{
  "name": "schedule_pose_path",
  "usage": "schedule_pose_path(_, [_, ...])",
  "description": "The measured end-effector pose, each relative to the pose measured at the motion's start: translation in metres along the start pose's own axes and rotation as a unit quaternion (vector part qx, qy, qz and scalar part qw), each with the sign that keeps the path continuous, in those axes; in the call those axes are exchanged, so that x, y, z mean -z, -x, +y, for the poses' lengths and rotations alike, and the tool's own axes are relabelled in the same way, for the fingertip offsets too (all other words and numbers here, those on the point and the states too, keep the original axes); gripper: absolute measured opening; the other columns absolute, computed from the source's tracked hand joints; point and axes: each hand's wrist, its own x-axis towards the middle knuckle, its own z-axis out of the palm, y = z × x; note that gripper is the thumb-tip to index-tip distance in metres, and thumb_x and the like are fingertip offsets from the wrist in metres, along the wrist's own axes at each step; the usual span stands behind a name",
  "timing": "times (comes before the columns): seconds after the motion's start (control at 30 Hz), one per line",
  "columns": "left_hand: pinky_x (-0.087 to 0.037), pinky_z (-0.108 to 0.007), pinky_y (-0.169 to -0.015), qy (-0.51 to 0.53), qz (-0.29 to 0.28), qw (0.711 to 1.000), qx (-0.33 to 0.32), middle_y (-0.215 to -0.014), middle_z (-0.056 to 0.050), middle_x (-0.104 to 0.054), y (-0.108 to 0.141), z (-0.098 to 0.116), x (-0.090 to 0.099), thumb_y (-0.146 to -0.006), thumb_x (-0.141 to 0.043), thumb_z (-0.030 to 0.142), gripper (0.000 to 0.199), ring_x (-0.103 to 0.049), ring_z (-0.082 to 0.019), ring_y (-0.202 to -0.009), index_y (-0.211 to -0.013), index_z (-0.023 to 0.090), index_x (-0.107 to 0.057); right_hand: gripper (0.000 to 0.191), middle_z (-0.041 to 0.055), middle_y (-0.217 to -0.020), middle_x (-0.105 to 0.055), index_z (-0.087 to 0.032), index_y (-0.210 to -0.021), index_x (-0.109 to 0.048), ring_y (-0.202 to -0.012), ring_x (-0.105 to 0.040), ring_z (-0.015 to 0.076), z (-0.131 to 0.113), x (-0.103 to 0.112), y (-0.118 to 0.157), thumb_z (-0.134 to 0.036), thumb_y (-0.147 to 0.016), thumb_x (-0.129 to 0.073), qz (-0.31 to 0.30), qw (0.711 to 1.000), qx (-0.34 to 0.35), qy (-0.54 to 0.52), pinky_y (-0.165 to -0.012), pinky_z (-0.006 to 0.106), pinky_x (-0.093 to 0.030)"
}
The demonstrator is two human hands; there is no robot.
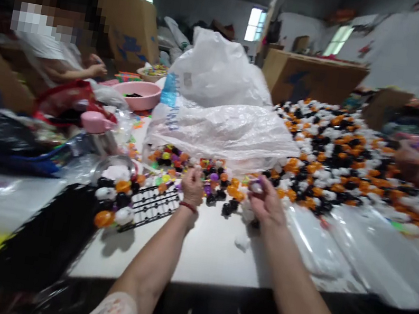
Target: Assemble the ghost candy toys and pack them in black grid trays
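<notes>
My left hand (192, 187), with a red bracelet at the wrist, is over the near edge of a pile of small colored plastic pieces (212, 176). Its fingers are pressed together, and what they hold is too small to make out. Curled around a small white and purple piece (256, 186), my right hand (269, 204) is at the pile's right side. Left of my left hand lies a black plastic grid (155, 208), with orange, black and white pieces (115, 203) clustered at its left end. A loose white piece (242, 243) rests on the white table (211, 262).
A large translucent plastic bag (219, 121) stands behind the small pieces. To the right is a big heap of orange, black and white pieces (339, 152), with clear plastic bags (371, 248) in front. A pink-lidded bottle (97, 127) stands left. Another person (52, 53) is farther back.
</notes>
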Motion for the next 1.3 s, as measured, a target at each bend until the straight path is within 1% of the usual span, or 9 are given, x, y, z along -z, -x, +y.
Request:
schedule_pose_path(0.1, [-0.049,-0.026,-0.072,-0.024,-0.053,0.997,-0.058,-0.074,-0.004,-0.064,0.025,0.019,0.001,-0.096,-0.040,0.037,0.036,-0.060,-0.013,-0.073,-0.073,0.018,-0.060,0.027,0.0017,-0.081,-0.069,-0.020,-0.080,-0.064,-0.052,-0.053,0.0074,-0.001,0.025,0.034,-0.035,-0.065,-0.079,0.019,0.999,-0.024,-0.015,-0.040,0.016,-0.043])
schedule_pose_path(0.23, [-0.042,-0.035,-0.102,0.020,-0.286,0.935,-0.209,-0.119,-0.010,-0.064,0.063,0.042,0.015,-0.097,-0.042,0.038,0.034,-0.056,-0.019,-0.115,-0.118,0.017,-0.060,0.026,0.0032,-0.076,-0.068,-0.021,-0.078,-0.068,-0.045,-0.047,0.0068,0.016,0.045,0.075,-0.035,-0.063,-0.082,0.028,0.996,-0.080,0.033,-0.030,0.015,-0.033])
schedule_pose_path(0.4, [-0.048,-0.035,-0.097,0.027,-0.434,0.897,-0.085,-0.128,-0.011,-0.060,0.126,0.065,0.052,-0.094,-0.048,0.042,0.053,-0.060,-0.022,-0.113,-0.141,0.018,-0.040,0.040,0.0015,-0.073,-0.066,-0.018,-0.083,-0.068,-0.053,-0.055,0.0097,0.048,0.034,0.111,-0.039,-0.057,-0.088,-0.025,0.992,-0.075,0.096,-0.039,0.016,-0.042])
schedule_pose_path(0.63, [-0.054,-0.033,-0.083,0.024,-0.336,0.932,0.132,-0.110,-0.009,-0.069,0.167,0.057,0.095,-0.090,-0.042,0.021,0.039,-0.067,-0.019,-0.095,-0.129,0.018,-0.044,0.065,0.0027,-0.087,-0.071,-0.022,-0.106,-0.062,-0.075,-0.065,0.0183,0.080,0.005,0.159,-0.037,-0.051,-0.091,-0.090,0.989,-0.062,0.096,-0.064,0.027,-0.053])
schedule_pose_path(0.9, [-0.043,-0.042,-0.105,-0.060,-0.350,0.935,0.021,-0.138,-0.015,-0.054,0.205,0.055,0.120,-0.094,-0.038,0.027,0.052,-0.055,-0.024,-0.123,-0.145,0.018,-0.032,0.037,0.0005,-0.093,-0.070,-0.021,-0.098,-0.068,-0.085,-0.063,0.0171,0.091,0.026,0.197,-0.037,-0.067,-0.081,-0.137,0.986,-0.095,0.029,-0.077,0.027,-0.050])
schedule_pose_path(1.03, [-0.054,-0.033,-0.077,-0.029,-0.463,0.884,0.054,-0.097,-0.007,-0.071,0.211,0.066,0.115,-0.096,-0.039,0.036,0.058,-0.068,-0.019,-0.081,-0.150,0.021,-0.027,0.033,-0.0013,-0.080,-0.067,-0.021,-0.093,-0.068,-0.068,-0.058,0.0135,0.086,0.053,0.200,-0.037,-0.067,-0.082,-0.102,0.990,-0.089,0.031,-0.062,0.025,-0.048])
schedule_pose_path(1.1, [-0.052,-0.030,-0.066,-0.030,-0.470,0.878,0.081,-0.081,-0.003,-0.068,0.208,0.067,0.107,-0.097,-0.036,0.041,0.055,-0.063,-0.017,-0.065,-0.148,0.021,-0.033,0.033,-0.0021,-0.077,-0.065,-0.021,-0.092,-0.068,-0.063,-0.056,0.0117,0.081,0.067,0.198,-0.038,-0.068,-0.082,-0.072,0.994,-0.075,0.021,-0.060,0.024,-0.048])
schedule_pose_path(1.2, [-0.051,-0.032,-0.074,-0.048,-0.376,0.924,0.049,-0.094,-0.007,-0.067,0.196,0.063,0.086,-0.096,-0.038,0.040,0.046,-0.063,-0.017,-0.076,-0.135,0.019,-0.049,0.034,-0.0024,-0.074,-0.063,-0.020,-0.088,-0.066,-0.063,-0.057,0.0110,0.073,0.088,0.194,-0.039,-0.066,-0.084,-0.023,0.998,-0.048,0.043,-0.058,0.023,-0.047])
schedule_pose_path(1.3, [-0.048,-0.038,-0.094,-0.076,-0.335,0.935,-0.088,-0.114,-0.010,-0.061,0.180,0.054,0.056,-0.091,-0.051,0.035,0.043,-0.058,-0.022,-0.103,-0.131,0.018,-0.052,0.035,-0.0019,-0.070,-0.062,-0.018,-0.086,-0.067,-0.054,-0.050,0.0083,0.066,0.103,0.192,-0.042,-0.066,-0.083,-0.008,0.995,-0.023,0.093,-0.045,0.019,-0.035])
